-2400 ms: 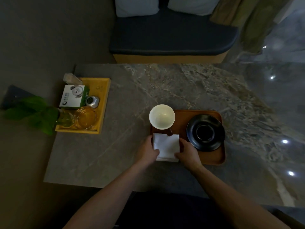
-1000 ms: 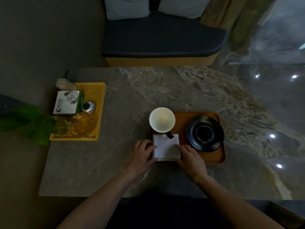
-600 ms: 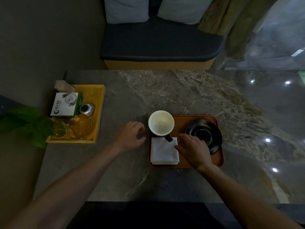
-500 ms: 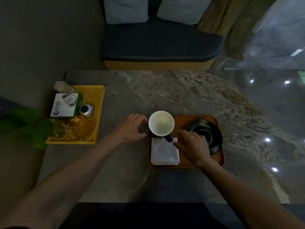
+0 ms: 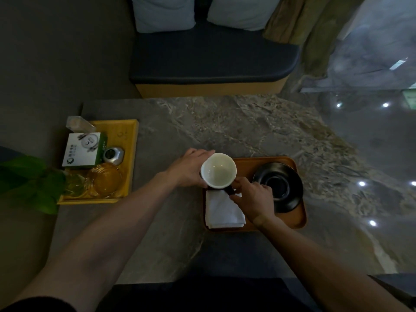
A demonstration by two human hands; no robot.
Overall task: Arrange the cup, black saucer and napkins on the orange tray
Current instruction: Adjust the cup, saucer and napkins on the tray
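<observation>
Gripping the cup (image 5: 218, 170) at the orange tray's (image 5: 299, 218) left end, our left hand (image 5: 191, 170) wraps its side, right hand (image 5: 253, 198) pinches the dark handle, likely to seat it on the black saucer (image 5: 290, 199) beside the napkins (image 5: 221, 211).

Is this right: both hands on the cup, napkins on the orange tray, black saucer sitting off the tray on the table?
Not quite. The head view shows the black saucer on the orange tray, at its right end. The rest holds: left hand and right hand on the cup, napkins on the tray.
</observation>
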